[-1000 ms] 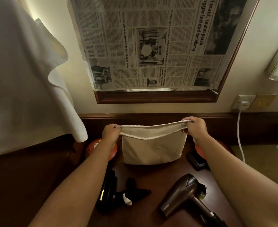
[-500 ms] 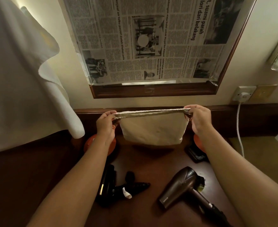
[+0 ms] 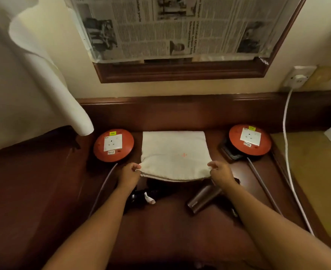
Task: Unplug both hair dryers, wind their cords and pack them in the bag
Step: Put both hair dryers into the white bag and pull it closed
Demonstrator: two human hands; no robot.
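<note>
A cream drawstring bag (image 3: 174,151) lies flat on the dark wooden desk (image 3: 172,227), its mouth toward me. My left hand (image 3: 130,173) pinches the left corner of the mouth and my right hand (image 3: 220,173) pinches the right corner. Just below the bag a black hair dryer (image 3: 141,197) lies by my left forearm, with a white tag on it. A bronze hair dryer (image 3: 201,198) lies by my right forearm, partly hidden by the arm. No plugs sit in the two round orange socket units (image 3: 114,145) (image 3: 250,140) either side of the bag.
Grey cables (image 3: 104,184) (image 3: 264,186) run from the orange units toward me. A white cord (image 3: 286,141) hangs from a wall socket (image 3: 298,76) at the right. A newspaper-covered mirror (image 3: 180,26) hangs above. White cloth (image 3: 24,78) drapes at the left.
The bag was held up stretched between both hands; now it lies flat on the desk with its mouth toward me. My hands came down and nearer, and the view tilted down.
</note>
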